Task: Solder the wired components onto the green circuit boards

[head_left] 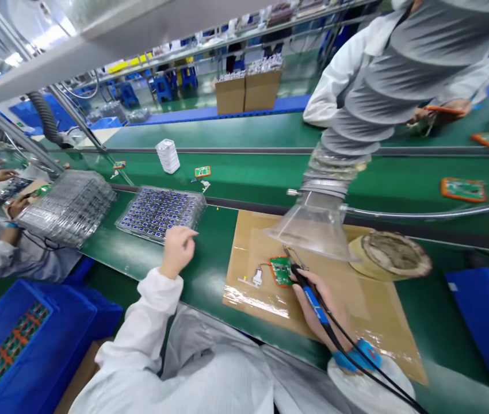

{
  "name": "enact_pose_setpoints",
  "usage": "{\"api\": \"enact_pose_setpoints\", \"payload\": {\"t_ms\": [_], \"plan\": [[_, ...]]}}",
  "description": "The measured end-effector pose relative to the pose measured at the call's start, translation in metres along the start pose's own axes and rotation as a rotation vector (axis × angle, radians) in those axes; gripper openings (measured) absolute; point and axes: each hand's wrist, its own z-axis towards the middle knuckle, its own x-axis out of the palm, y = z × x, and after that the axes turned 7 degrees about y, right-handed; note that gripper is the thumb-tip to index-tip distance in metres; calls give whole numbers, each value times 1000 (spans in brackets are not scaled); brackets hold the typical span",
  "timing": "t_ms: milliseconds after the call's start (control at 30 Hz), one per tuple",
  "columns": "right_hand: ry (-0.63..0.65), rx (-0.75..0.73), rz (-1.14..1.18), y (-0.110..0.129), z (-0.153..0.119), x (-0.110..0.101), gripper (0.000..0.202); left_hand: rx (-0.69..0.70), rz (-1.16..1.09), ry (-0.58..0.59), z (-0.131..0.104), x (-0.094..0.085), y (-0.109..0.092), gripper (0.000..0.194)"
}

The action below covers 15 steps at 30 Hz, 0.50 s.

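My left hand point(178, 251) is at the near right edge of a clear tray point(129, 231) filled with rows of small dark-blue parts. Its fingers are curled in, and whatever they may hold is hidden. In my right hand point(328, 307) is a blue soldering iron point(314, 300) with black cords trailing back past a blue wristband point(359, 355). The iron's metal tip reaches over a green circuit board point(279, 271) with an orange edge, lying on a tan mat point(244, 241). Beside the board, a small white connector piece point(257, 278) is joined to it by a thin wire.
A fume hood point(313, 221) on a grey duct point(356, 109) hangs low above the mat. Right of it stands a round tan container point(389, 256). Blue bins point(54, 339) flank the bench. Stacked clear trays point(72, 204) lie left; co-workers sit left and opposite.
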Motion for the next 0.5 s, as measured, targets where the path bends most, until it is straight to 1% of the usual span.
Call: {"api": "enact_pose_setpoints", "payload": {"t_ms": [67, 100, 133, 200, 267, 367, 433, 500], "plan": [[-2, -29, -2, -1, -1, 1, 38, -176, 183, 11, 1, -24, 29, 22], [7, -50, -1, -4, -1, 1, 38, -239, 269, 41, 1, -34, 41, 20], [21, -72, 0, -7, -1, 2, 38, -278, 340, 86, 2, -41, 50, 17], [46, -120, -1, -16, 2, 3, 39, -295, 422, 196, 4, -50, 64, 14], [63, -156, 5, -24, 4, 4, 41, -278, 436, 299, 9, -55, 71, 13], [76, -172, 37, -32, 7, 4, 45, -241, 424, 402, 18, -62, 74, 14], [73, -185, 74, -32, 7, 3, 44, -204, 423, 422, 21, -67, 72, 15], [81, -217, 111, -29, 7, 2, 43, -194, 400, 366, 19, -71, 66, 15]]}}
